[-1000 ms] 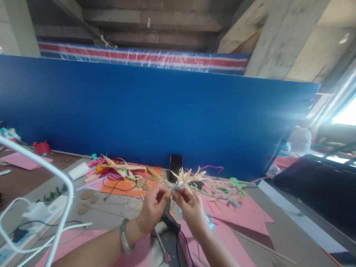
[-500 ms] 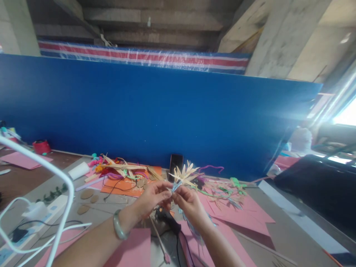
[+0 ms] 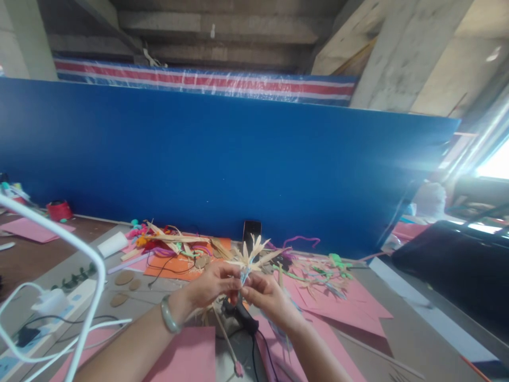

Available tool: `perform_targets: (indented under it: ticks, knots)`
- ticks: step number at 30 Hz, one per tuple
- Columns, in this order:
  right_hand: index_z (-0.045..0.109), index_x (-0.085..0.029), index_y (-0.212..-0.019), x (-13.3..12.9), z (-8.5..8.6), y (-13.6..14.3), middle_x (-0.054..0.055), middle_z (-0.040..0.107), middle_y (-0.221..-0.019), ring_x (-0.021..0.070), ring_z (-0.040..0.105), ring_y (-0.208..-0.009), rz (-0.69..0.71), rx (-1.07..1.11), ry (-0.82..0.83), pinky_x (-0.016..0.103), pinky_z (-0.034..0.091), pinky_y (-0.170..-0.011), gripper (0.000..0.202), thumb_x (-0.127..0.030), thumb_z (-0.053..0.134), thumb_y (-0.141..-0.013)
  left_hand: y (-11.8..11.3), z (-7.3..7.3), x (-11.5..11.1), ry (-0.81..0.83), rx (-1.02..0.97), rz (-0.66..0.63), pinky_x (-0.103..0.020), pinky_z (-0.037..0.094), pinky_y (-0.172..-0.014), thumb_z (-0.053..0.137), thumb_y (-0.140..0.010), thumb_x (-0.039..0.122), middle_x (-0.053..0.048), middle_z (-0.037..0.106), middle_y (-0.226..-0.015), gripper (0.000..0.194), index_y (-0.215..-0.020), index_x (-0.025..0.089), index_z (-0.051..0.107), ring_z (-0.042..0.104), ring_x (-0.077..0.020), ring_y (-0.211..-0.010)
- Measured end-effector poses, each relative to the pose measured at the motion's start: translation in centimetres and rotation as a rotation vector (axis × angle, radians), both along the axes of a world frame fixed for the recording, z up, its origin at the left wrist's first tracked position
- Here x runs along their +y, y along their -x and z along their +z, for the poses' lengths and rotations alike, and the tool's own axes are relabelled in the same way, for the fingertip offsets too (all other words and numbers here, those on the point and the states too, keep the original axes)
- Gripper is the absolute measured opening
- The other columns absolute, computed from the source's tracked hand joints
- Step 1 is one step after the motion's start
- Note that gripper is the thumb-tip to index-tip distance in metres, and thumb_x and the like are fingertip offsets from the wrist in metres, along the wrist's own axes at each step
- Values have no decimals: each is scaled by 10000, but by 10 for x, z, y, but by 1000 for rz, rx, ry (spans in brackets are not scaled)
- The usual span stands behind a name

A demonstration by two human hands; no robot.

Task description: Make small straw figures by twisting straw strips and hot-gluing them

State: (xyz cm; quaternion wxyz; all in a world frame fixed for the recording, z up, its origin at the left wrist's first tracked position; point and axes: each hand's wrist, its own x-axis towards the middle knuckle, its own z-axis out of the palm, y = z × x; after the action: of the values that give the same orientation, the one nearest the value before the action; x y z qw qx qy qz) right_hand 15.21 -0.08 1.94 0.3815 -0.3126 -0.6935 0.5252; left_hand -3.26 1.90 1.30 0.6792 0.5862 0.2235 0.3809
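Observation:
A flower of pale, husk-like petals (image 3: 253, 257) is held up in front of me, its petals fanned out at the top. A light blue strip (image 3: 244, 275) is gathered around its base. My left hand (image 3: 214, 287) pinches this base from the left, a bracelet on its wrist. From the right, the thumb and fingers of my right hand (image 3: 267, 297) close on the same blue-covered base. Below both hands lies a black glue gun (image 3: 245, 319) with its cord. Close to it is a thin stick with a pink tip (image 3: 237, 368). My fingers partly hide the flower's lower end.
A phone (image 3: 252, 231) leans against the blue panel (image 3: 222, 154). Husk strips (image 3: 178, 239) and an orange sheet (image 3: 159, 267) lie left; pink sheets (image 3: 358, 313) and coloured scraps lie right. A white tube (image 3: 89, 252) arches over the power strip (image 3: 75, 307).
Both hands have brought the flower slightly left and down. It now stands more upright, and my fingers have shifted on its blue base.

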Motion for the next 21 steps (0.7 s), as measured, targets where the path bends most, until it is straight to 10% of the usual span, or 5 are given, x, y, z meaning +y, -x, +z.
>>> perform_targets:
  ticks: [21]
  knots:
    - [600,-174,-702,-2,4,-3,41,726,-717,188,664,-693,-109,-78,61,282,460,-641,245,-374,691,-810,4,3,-1,-172,140,6,-271,523,-627,705,-797,475,-44,665,-715,340,-805,136,677,654,-174,-659]
